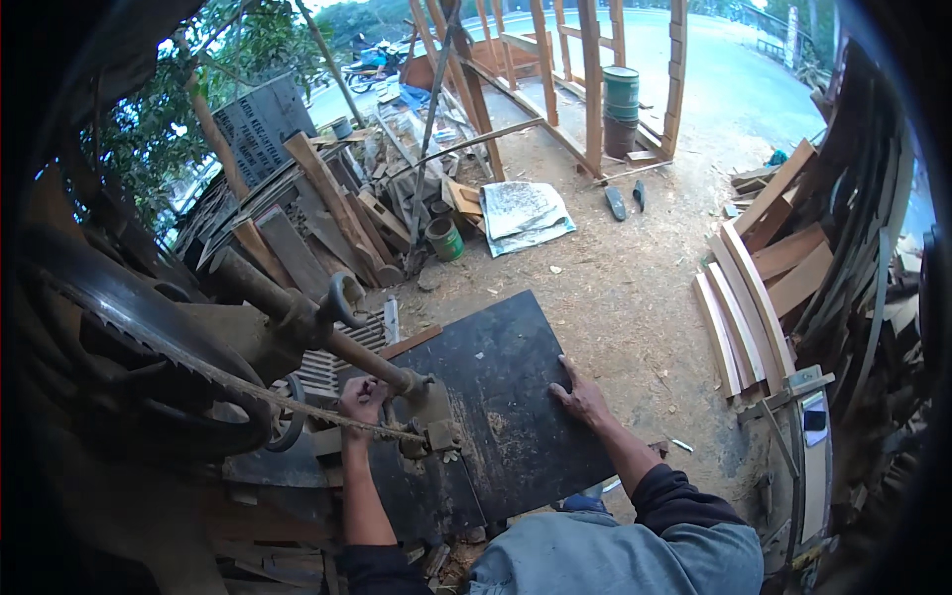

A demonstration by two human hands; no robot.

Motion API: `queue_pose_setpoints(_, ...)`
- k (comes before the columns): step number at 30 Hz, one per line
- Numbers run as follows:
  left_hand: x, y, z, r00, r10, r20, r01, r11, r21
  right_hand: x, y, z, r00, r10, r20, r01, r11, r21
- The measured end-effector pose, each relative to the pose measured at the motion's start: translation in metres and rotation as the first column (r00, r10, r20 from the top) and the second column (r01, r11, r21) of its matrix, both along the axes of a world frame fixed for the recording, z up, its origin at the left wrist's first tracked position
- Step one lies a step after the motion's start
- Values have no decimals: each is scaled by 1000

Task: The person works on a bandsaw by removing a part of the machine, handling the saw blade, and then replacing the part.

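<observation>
A bandsaw stands before me, its toothed blade (233,385) running from the big wheel (149,317) down to the guide block (442,434) over the dark, dusty table (516,397). Beside the blade and the round guide post (362,354), my left hand (363,401) is closed with its fingers curled; whatever is in them, if anything, is hidden. My right hand (583,399) rests at the right edge of the saw table, fingers stretched out and apart, holding nothing. Sawdust lies on the tabletop near the guide block.
Curved wooden pieces (742,317) lean at the right, near a wooden stand (815,466) with a phone (814,421). Stacked boards (307,223) fill the left. Beyond are a folded sack (524,216), a pair of sandals (625,201), a green drum (621,109) and a timber frame (591,89).
</observation>
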State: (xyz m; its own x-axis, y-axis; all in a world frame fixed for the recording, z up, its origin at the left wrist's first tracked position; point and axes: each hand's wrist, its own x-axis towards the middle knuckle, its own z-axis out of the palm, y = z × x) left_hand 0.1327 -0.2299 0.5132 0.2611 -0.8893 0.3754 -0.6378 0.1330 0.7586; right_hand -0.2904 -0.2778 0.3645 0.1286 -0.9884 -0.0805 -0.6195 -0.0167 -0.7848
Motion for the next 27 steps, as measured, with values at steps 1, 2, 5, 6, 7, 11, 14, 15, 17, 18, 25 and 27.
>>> queue_pose_setpoints(1, -4, 2, 1, 975, -42, 219, 74, 987, -142, 1, 0, 3, 1000, -21, -2, 21, 1000, -1)
queue_pose_setpoints(2, -5, -3, -1, 982, -12, 189, 32, 994, -106, -2, 0, 8, 1000, -13, 4, 13, 999, 38)
queue_pose_setpoints(5, 19, 1, -6, 961, -106, 256, 142, 982, -124, -1, 0, 12, 992, -4, 122, 2, 1000, 16)
queue_pose_setpoints(6, 32, -14, -32, 883, -106, 457, 248, 932, -264, -14, 6, 14, 992, -31, 120, 26, 999, 43)
queue_pose_setpoints(7, 45, -18, -43, 907, -143, 395, 151, 989, 13, -16, 4, 3, 987, -33, 159, 32, 999, 8)
queue_pose_setpoints(11, 23, -21, -24, 932, -170, 321, 167, 985, 36, -8, 3, -16, 983, 65, 171, -62, 998, -21)
queue_pose_setpoints(14, -8, -19, -1, 913, -190, 362, 179, 982, 64, -10, 6, -20, 986, 39, 161, -24, 995, -93)
queue_pose_setpoints(15, -15, -21, 2, 906, -210, 366, 197, 978, 75, -14, 9, -26, 986, 39, 165, -20, 993, -117)
queue_pose_setpoints(17, -14, -21, 8, 902, -221, 370, 202, 975, 90, -16, 10, -23, 988, 27, 153, -21, 999, -40)
queue_pose_setpoints(18, -12, -22, 11, 898, -231, 374, 209, 973, 99, -16, 11, -21, 987, 26, 157, -18, 999, -48)
queue_pose_setpoints(25, -1, -17, 21, 892, -234, 386, 197, 971, 132, -11, 10, -8, 992, 34, 126, -27, 998, -55)
queue_pose_setpoints(27, 2, -15, 22, 887, -237, 397, 196, 970, 141, -10, 9, -8, 993, 41, 114, -36, 998, -43)
